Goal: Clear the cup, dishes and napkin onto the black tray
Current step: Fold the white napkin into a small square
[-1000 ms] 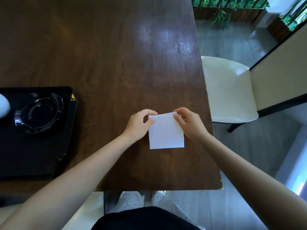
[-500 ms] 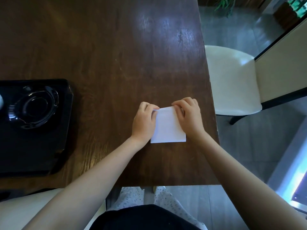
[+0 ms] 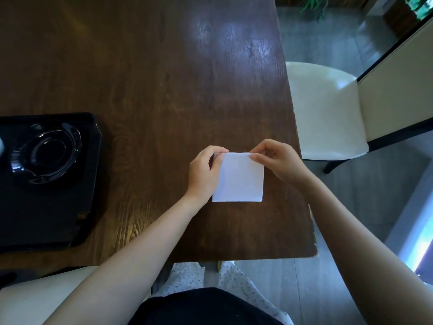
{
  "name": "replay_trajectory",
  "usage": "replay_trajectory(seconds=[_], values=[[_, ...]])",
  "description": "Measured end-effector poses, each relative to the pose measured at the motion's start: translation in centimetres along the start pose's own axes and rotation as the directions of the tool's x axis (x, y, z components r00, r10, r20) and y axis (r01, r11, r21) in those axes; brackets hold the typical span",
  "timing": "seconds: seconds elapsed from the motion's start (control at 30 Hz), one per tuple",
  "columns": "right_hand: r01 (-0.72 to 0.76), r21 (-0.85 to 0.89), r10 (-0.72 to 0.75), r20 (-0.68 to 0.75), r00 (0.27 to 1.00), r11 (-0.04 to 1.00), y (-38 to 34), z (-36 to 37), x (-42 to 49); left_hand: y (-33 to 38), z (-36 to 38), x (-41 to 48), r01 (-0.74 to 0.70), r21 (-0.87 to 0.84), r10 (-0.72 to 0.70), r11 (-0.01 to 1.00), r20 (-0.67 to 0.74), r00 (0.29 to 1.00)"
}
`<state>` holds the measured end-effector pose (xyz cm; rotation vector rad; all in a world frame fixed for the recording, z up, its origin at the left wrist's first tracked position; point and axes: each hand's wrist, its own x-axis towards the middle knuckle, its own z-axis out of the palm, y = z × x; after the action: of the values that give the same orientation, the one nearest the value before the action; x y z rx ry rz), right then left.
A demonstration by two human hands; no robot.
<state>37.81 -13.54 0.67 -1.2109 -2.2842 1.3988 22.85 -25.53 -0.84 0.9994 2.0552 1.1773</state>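
A white folded napkin (image 3: 240,178) lies flat on the dark wooden table (image 3: 150,73), near its right edge. My left hand (image 3: 205,171) pinches the napkin's far left corner and covers its left side. My right hand (image 3: 276,160) pinches the far right corner between thumb and forefinger. A black tray (image 3: 46,216) sits at the table's left, partly cut off by the frame. On it rest glossy black dishes (image 3: 45,152), and a sliver of a white object (image 3: 1,145) shows at the left edge.
A cream-seated chair (image 3: 325,113) stands just right of the table. Another pale chair seat (image 3: 35,299) is at the bottom left. The table's near edge runs just below my forearms. Grey floor and plants lie to the right and far right.
Both hands have stayed at the napkin's far corners, their fingers shifting slightly along its top edge. The camera has tilted, so the tray and the napkin sit a little differently in view.
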Motion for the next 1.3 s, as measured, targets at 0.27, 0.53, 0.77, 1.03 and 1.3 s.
replay_trajectory(seconds=[0.27, 0.53, 0.77, 1.03, 1.3], values=[[-0.076, -0.255, -0.012, -0.325, 0.946, 0.964, 0.1, 2.9, -0.1, -1.1, 0.8, 0.9, -0.018, 0.188, 0.033, 0.982, -0.078, 0.996], [0.026, -0.455, -0.132, -0.204, 0.97, 0.89, 0.1, 4.3, 0.3, -1.2, 0.5, 1.2, -0.04, 0.166, 0.05, 0.985, -0.053, 0.997], [0.094, -0.397, -0.173, -0.169, 0.97, 0.913, 0.1, 4.4, 0.5, -1.5, -0.1, 1.0, -0.051, 0.073, 0.05, 0.996, 0.02, 0.999], [0.019, -0.413, -0.154, -0.295, 0.943, 0.91, 0.6, 4.9, -0.4, -1.1, 1.6, 0.7, -0.108, 0.491, 0.148, 0.864, -0.044, 0.988], [0.116, -0.447, -0.239, -0.228, 0.944, 0.887, 1.1, 4.7, -0.1, -2.7, 0.6, -2.1, -0.679, 0.549, 0.4, 0.488, 0.551, 0.733]])
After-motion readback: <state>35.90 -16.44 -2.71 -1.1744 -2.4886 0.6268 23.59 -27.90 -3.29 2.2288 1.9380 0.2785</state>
